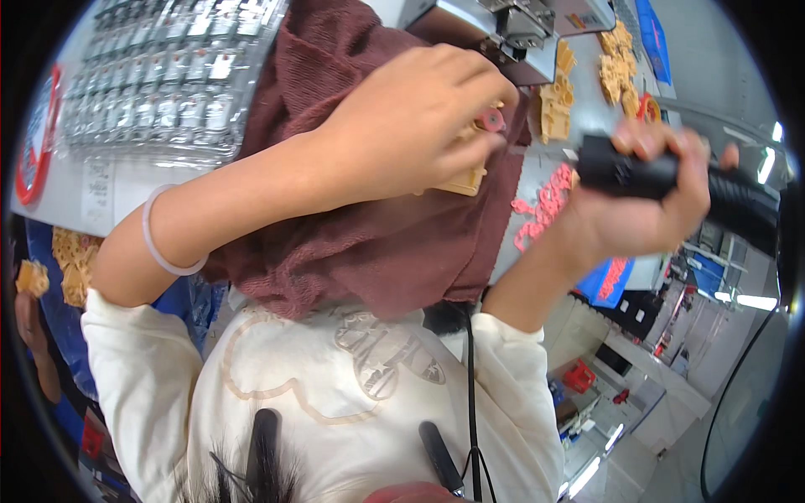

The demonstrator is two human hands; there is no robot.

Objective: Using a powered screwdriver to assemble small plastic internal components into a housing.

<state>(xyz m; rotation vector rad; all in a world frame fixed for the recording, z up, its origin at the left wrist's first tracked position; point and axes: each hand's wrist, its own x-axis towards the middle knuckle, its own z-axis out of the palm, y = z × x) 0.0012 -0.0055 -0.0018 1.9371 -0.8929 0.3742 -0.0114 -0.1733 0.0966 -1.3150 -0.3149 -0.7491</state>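
My left hand (419, 117) reaches across a dark maroon cloth (360, 251), its fingers closed around a pale yellow plastic part (466, 182). A small pink round piece (490, 119) shows by the fingertips; much of the part is hidden under the hand. On the right, my right hand (646, 197) is raised with its fingers wrapped round a black cylindrical handheld tool (625, 166). The tool's blunt end points left toward the left hand, apart from the yellow part. A thick black ribbed section (742, 205) runs from the tool to the right edge.
A clear plastic tray (159, 92) of small silvery parts lies at the far left, near a red-rimmed object (38, 138). A metal fixture (511, 33) stands at the back. More yellow parts (556, 101) and pink pieces (547, 201) lie right of the cloth. A black cord (471, 377) hangs in front.
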